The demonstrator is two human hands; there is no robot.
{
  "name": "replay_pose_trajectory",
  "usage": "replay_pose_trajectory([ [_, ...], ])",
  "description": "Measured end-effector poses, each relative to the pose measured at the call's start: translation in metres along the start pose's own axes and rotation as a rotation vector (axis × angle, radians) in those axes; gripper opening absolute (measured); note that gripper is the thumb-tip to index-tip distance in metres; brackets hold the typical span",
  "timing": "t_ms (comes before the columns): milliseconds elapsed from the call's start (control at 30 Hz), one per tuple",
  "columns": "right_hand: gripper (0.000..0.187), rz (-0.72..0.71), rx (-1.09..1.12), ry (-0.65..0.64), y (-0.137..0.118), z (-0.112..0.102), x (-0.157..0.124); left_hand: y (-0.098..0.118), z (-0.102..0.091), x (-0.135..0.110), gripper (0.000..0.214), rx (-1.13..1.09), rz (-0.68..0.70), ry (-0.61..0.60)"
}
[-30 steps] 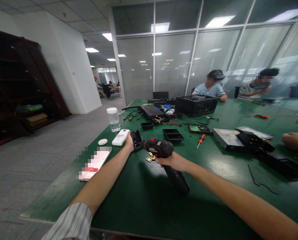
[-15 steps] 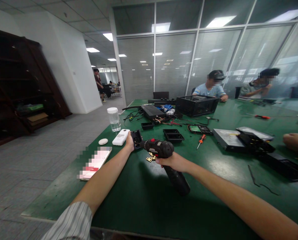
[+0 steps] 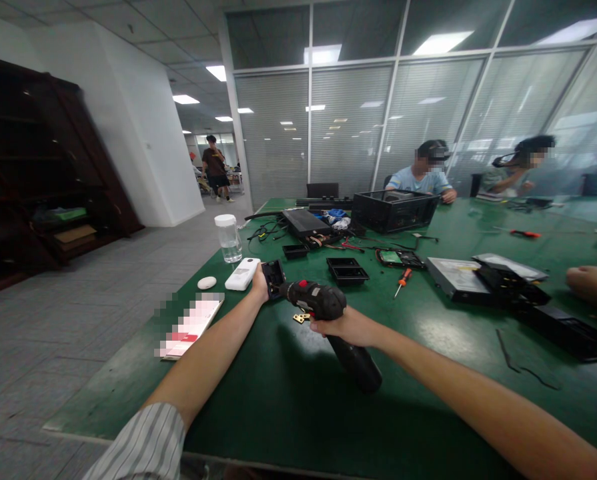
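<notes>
My right hand grips a black cordless drill by its handle, the chuck pointing left. Wrapped round a small black plastic housing is my left hand, which holds it tilted up above the table. The drill's front end meets the right side of this housing; the tip itself is too small to make out. Several small brass-coloured metal plates lie on the green table below the drill. Beyond it sits a black two-part tray, with a smaller black tray to its left.
Left of my hand lie a white device, a white round object, a phone-like slab and a lidded water jug. Rightward are an orange screwdriver, a hard drive, silver drives and a co-worker's hand.
The drill has tilted very slightly while its front stays at the housing. My left hand is nearly still. In the background, a walking person has moved to the right.
</notes>
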State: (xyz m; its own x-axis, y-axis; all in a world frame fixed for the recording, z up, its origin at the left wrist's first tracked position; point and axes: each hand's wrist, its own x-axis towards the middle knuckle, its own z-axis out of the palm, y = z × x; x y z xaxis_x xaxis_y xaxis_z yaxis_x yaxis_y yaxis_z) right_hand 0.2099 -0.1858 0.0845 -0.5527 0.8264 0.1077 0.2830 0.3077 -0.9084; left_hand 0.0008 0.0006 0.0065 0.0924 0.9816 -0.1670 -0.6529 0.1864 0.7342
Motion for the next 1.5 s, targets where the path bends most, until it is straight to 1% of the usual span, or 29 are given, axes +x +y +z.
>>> replay_pose_trajectory([
  [100, 0.023, -0.011, 0.005, 0.001, 0.002, -0.001, 0.001, 0.000, -0.001, 0.000, 0.047, 0.003, -0.009, 0.001],
  [200, 0.022, -0.026, 0.003, 0.008, 0.004, -0.001, 0.002, 0.000, -0.002, 0.001, 0.046, 0.007, 0.009, -0.006],
  [333, 0.017, -0.002, -0.010, 0.000, 0.006, -0.002, 0.002, -0.001, -0.003, 0.003, 0.044, 0.006, 0.010, -0.011],
  [667, 0.020, 0.014, 0.001, 0.009, 0.014, -0.004, 0.003, -0.002, -0.004, 0.005, 0.045, -0.017, -0.005, -0.002],
  [967, 0.019, 0.005, -0.014, 0.015, 0.010, -0.004, 0.002, -0.002, -0.004, 0.005, 0.043, -0.002, 0.015, 0.022],
  [1100, 0.023, 0.013, 0.018, 0.011, 0.011, -0.003, 0.003, -0.002, -0.004, 0.006, 0.043, 0.004, 0.013, 0.024],
  [1300, 0.021, 0.019, -0.002, 0.008, 0.009, -0.003, 0.002, -0.003, -0.004, 0.006, 0.043, -0.016, -0.007, 0.031],
  [1500, 0.021, 0.009, 0.007, 0.001, 0.008, -0.004, 0.002, -0.002, -0.004, 0.005, 0.044, -0.012, 0.006, 0.015],
])
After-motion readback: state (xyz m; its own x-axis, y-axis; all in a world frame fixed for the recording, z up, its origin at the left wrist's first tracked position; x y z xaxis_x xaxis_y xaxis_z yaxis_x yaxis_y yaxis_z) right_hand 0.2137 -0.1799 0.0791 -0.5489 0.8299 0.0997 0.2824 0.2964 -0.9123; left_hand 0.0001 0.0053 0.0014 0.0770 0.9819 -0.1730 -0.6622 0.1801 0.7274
